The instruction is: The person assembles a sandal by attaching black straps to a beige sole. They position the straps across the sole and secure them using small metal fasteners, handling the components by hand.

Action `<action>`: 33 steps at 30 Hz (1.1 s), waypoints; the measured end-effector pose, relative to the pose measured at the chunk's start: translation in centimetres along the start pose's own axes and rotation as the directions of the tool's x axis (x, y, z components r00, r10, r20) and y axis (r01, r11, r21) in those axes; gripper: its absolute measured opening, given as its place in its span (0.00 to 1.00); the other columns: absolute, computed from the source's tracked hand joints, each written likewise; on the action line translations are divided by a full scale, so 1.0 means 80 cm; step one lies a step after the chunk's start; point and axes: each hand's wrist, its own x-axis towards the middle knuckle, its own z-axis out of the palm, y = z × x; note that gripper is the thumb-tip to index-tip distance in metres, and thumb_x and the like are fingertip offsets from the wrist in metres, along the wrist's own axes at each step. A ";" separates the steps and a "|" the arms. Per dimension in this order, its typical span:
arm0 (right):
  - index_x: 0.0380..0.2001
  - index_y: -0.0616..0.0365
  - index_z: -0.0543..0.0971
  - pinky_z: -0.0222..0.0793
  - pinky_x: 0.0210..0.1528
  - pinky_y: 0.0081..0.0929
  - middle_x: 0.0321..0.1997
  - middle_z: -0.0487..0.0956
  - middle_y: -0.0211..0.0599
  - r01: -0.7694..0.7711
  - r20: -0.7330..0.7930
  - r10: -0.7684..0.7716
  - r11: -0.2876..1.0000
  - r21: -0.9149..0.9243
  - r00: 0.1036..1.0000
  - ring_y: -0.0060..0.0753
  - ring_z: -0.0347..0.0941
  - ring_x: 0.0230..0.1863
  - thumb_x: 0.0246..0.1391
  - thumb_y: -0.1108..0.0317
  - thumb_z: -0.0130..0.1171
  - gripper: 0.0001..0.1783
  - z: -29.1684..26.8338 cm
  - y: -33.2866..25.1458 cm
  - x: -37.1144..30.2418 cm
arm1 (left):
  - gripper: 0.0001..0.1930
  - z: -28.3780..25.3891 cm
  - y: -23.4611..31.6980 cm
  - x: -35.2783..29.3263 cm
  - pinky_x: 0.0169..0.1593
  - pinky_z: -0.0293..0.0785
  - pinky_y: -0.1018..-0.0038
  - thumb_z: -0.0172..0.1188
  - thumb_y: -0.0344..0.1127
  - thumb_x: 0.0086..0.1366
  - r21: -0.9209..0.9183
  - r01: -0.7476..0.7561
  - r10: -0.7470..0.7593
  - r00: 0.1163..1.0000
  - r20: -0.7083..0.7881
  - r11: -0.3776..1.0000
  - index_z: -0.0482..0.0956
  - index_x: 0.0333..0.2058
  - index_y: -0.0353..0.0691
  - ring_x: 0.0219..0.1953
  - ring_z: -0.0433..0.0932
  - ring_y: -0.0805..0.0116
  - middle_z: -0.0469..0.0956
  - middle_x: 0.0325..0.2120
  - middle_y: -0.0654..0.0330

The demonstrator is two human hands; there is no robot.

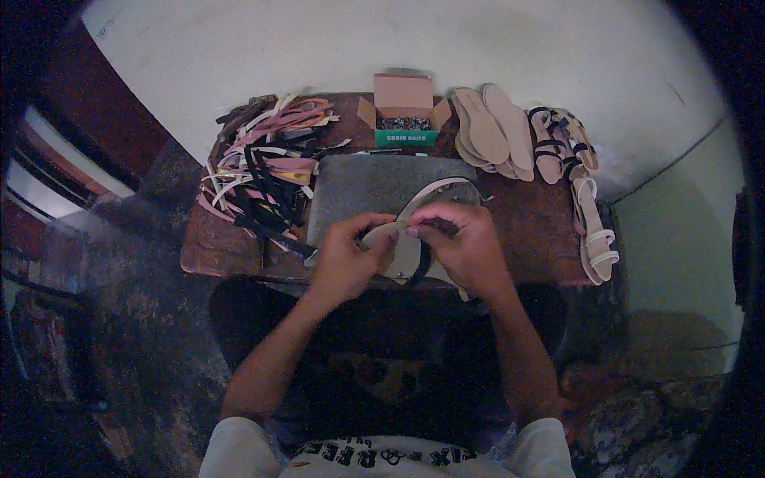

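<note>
My left hand [355,251] is closed around the edge of a beige sandal sole [406,251], with its thumb pressed on top. A black strap [424,263] crosses the sole, and a pale, dark-edged strap [438,188] loops out on the far side. Over the sole, my right hand [462,239] pinches thumb and fingers together beside my left thumb; whatever lies between those fingertips is too small to make out. Both hands are above the near part of a grey pad [351,187].
Loose straps in many colours [267,175] are heaped on the left of the brown wooden table [215,255]. An opened green box [405,137] of small metal nails stands at the back. Right of it lie beige soles [486,135], black-strapped sandals [550,147] and white-strapped sandals [594,235].
</note>
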 end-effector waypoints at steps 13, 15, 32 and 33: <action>0.32 0.61 0.82 0.69 0.47 0.27 0.37 0.78 0.34 -0.150 0.180 0.131 0.984 0.098 0.975 0.29 0.75 0.41 0.46 0.74 0.66 0.07 -0.005 0.028 0.002 | 0.11 0.010 0.010 -0.011 0.44 0.76 0.73 0.60 0.32 0.64 0.004 -0.051 0.051 0.998 -0.047 0.999 0.80 0.43 0.34 0.39 0.79 0.72 0.82 0.37 0.59; 0.32 0.61 0.82 0.69 0.47 0.27 0.37 0.78 0.34 -0.159 0.206 0.139 0.984 0.085 0.969 0.29 0.75 0.41 0.46 0.73 0.66 0.08 -0.007 0.027 0.003 | 0.11 0.011 0.007 -0.011 0.44 0.76 0.73 0.60 0.32 0.64 0.018 -0.074 0.075 0.996 -0.050 0.997 0.80 0.43 0.34 0.39 0.79 0.72 0.82 0.36 0.59; 0.33 0.62 0.81 0.69 0.46 0.27 0.35 0.79 0.33 -0.272 0.299 0.217 0.950 0.155 0.929 0.25 0.74 0.39 0.49 0.74 0.63 0.07 -0.008 0.026 0.005 | 0.11 0.012 0.007 -0.010 0.44 0.76 0.73 0.60 0.30 0.63 -0.012 -0.021 0.021 0.999 -0.040 1.000 0.79 0.43 0.34 0.39 0.79 0.73 0.82 0.35 0.58; 0.33 0.62 0.80 0.69 0.45 0.27 0.35 0.79 0.33 -0.270 0.297 0.217 0.951 0.151 0.930 0.24 0.74 0.39 0.50 0.74 0.63 0.07 -0.008 0.025 0.005 | 0.11 0.011 0.007 -0.010 0.44 0.76 0.73 0.60 0.30 0.63 -0.010 -0.014 0.014 0.999 -0.036 1.000 0.79 0.44 0.34 0.39 0.79 0.73 0.82 0.36 0.58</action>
